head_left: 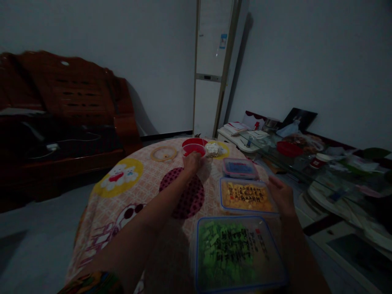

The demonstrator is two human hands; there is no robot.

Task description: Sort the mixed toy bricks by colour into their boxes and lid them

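My left hand (191, 162) reaches across the table and closes on the near rim of a red bowl (194, 149). A second red bowl (194, 141) sits just behind it, with a white crumpled lump (213, 149) to their right. My right hand (281, 195) rests against the right side of a lidded box of yellow pieces (246, 196), fingers curled at its edge. A small box with blue contents (240, 168) lies beyond that one. A larger lidded box of green pieces (237, 253) lies nearest me.
The table wears a patterned cloth (128, 192) with cartoon circles. A light ring (163, 153) lies at its far side. A dark wooden sofa (61, 114) stands left, a tall white appliance (211, 69) in the corner, and a cluttered glass table (306, 163) right.
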